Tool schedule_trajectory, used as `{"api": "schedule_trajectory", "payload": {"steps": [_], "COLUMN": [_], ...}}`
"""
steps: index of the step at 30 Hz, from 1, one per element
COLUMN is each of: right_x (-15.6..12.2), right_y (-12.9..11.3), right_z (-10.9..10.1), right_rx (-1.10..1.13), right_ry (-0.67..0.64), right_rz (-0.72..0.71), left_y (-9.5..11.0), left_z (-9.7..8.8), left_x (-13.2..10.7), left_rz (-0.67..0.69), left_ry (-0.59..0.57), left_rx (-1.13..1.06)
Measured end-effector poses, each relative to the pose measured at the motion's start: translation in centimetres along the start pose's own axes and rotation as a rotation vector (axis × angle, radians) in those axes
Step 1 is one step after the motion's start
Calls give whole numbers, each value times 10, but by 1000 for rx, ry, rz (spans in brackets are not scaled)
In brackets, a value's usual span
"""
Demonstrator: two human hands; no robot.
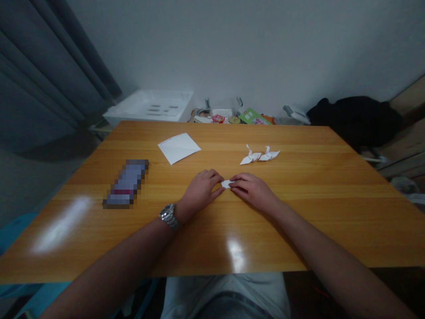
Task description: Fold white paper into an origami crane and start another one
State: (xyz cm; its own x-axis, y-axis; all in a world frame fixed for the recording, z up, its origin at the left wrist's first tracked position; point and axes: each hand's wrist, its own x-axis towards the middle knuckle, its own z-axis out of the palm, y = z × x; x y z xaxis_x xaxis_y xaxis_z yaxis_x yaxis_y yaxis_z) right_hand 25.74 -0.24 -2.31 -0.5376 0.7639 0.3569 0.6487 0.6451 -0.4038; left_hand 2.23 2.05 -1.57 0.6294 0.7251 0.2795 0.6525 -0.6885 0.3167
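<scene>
A small folded piece of white paper [226, 184] lies between my hands, low over the middle of the table. My left hand [202, 188], with a metal watch [168, 215] at the wrist, pinches its left end. At the right end, the thumb and fingers of my right hand [253, 189] close on the paper and cover part of it. Beyond my right hand stand two folded paper birds, a left one [250, 157] and a right one [269, 154], side by side. A sheet of white paper [179, 147] with a perforated edge rests farther back on the left.
On the wooden table [332, 212], a phone-like device [126, 184], blurred out, lies to the left. Behind the far edge are a white plastic bin [149, 106], a green packet [254, 116] and other small items. A black cloth-like heap [357, 119] is at the right.
</scene>
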Motion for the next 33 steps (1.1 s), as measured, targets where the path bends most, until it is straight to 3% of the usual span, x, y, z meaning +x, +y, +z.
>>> {"api": "schedule_trajectory", "payload": {"steps": [23, 33], "right_x": [4, 4], "right_y": [-7, -1], "right_z": [-1, 5], "right_rx": [126, 129], "right_ry": [39, 46], "right_rz": [117, 99], "left_y": [0, 1], "left_z": [1, 0], "left_x": [0, 2], "left_rz": [-35, -47], "left_ry": [24, 21], "left_rx": [-115, -129]}}
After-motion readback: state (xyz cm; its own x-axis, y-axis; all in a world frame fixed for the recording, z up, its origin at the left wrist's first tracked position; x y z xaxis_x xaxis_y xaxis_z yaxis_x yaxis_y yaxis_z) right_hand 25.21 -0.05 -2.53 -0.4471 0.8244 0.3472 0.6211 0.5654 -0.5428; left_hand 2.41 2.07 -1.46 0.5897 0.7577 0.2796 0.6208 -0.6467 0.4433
